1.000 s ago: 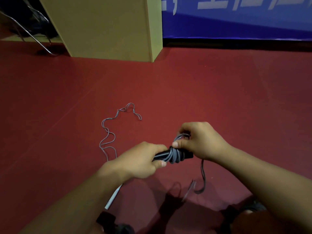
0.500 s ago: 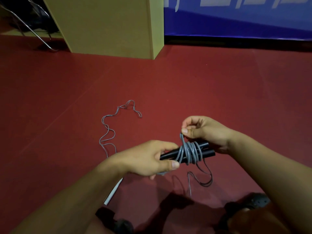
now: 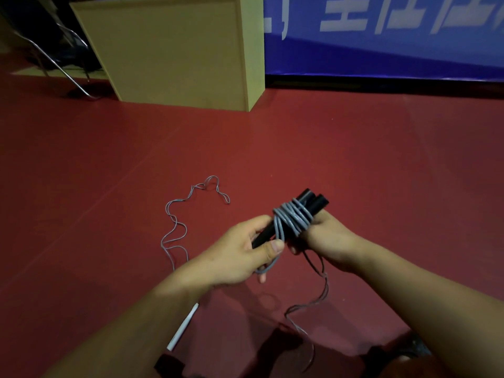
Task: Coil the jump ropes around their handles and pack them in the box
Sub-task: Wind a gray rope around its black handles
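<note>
— On the red floor [image 3: 354, 165], what lies by the wooden box [image 3: 174, 53]?
— A loose grey rope [image 3: 177, 227]. Nearer, the left hand [image 3: 240, 255] grips two black handles [image 3: 311, 204]; the right hand [image 3: 330, 238] curls under the grey cord [image 3: 291, 218] coiled around them.

A loose rope [image 3: 180, 227] lies on the floor [image 3: 381, 165] left of the hands, cabinet [image 3: 174, 50] behind.

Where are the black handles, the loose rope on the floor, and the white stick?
black handles [image 3: 313, 201], head view, on their far ends.
loose rope [image 3: 174, 227], head view, on a middle bend.
white stick [image 3: 183, 326], head view, mid-length.
</note>
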A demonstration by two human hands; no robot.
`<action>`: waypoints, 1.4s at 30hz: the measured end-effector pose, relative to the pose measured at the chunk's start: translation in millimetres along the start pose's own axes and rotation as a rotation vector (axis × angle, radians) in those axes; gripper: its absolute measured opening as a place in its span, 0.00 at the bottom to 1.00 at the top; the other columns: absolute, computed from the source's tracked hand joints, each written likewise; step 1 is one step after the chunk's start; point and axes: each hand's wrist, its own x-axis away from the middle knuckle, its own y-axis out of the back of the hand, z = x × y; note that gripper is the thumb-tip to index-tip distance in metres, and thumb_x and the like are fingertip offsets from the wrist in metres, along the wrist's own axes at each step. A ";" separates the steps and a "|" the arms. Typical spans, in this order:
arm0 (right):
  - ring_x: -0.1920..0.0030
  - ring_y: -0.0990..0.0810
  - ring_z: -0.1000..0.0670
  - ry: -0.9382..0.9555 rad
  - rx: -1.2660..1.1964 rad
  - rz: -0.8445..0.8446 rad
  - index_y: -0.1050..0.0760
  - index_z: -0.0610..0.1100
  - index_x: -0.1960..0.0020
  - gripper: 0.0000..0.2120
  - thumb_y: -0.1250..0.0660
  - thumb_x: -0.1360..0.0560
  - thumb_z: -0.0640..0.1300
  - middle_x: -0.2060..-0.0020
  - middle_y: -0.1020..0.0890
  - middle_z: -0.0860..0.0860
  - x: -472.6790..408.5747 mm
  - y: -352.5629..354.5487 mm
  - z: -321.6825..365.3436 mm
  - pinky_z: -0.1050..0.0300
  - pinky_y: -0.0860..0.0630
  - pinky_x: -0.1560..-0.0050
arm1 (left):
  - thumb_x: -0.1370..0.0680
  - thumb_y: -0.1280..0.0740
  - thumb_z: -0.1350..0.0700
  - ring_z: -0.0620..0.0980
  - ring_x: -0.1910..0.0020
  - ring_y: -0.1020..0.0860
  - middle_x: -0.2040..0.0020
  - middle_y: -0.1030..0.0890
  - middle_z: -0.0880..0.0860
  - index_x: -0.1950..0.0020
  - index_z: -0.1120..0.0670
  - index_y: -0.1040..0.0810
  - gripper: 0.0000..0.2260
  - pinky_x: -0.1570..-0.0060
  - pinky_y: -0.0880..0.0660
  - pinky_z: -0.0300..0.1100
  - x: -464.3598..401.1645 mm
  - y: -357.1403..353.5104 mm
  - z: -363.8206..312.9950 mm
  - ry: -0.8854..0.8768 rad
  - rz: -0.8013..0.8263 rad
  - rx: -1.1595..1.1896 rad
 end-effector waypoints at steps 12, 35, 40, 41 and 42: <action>0.72 0.32 0.54 -0.024 0.288 0.013 0.24 0.44 0.54 0.05 0.34 0.22 0.45 0.72 0.27 0.53 -3.5 -13.1 -7.6 0.58 0.35 0.68 | 0.21 0.33 0.55 0.45 0.75 0.27 0.74 0.26 0.47 0.57 0.52 0.27 0.07 0.70 0.29 0.42 -6.2 15.2 14.5 0.077 -0.489 -0.250; 0.64 0.23 0.47 -0.145 0.699 -0.015 0.23 0.40 0.58 0.16 0.35 0.23 0.54 0.66 0.19 0.44 6.4 -8.5 10.5 0.55 0.26 0.61 | 0.23 0.31 0.48 0.56 0.59 0.23 0.66 0.25 0.49 0.53 0.50 0.25 0.07 0.62 0.36 0.43 -5.4 57.5 49.4 0.344 -0.691 -0.716; 0.72 0.24 0.52 -0.039 0.574 0.002 0.26 0.44 0.61 0.14 0.35 0.23 0.53 0.74 0.27 0.53 8.4 -11.6 7.0 0.49 0.20 0.62 | 0.25 0.30 0.44 0.59 0.57 0.22 0.65 0.23 0.51 0.62 0.50 0.30 0.14 0.64 0.35 0.45 -3.5 52.3 63.2 0.453 -0.515 -0.845; 0.73 0.26 0.53 -0.018 0.575 -0.005 0.27 0.43 0.60 0.14 0.35 0.23 0.52 0.74 0.28 0.53 7.5 -12.3 7.7 0.52 0.21 0.66 | 0.25 0.30 0.43 0.60 0.56 0.21 0.63 0.21 0.53 0.61 0.51 0.29 0.14 0.63 0.33 0.45 -5.4 47.6 65.2 0.454 -0.469 -0.879; 0.74 0.28 0.54 0.001 0.587 -0.017 0.27 0.42 0.60 0.14 0.35 0.22 0.52 0.74 0.29 0.53 7.8 -13.0 7.7 0.56 0.25 0.70 | 0.26 0.30 0.43 0.60 0.54 0.21 0.60 0.19 0.53 0.60 0.51 0.28 0.14 0.62 0.31 0.46 -6.7 41.4 67.0 0.449 -0.410 -0.905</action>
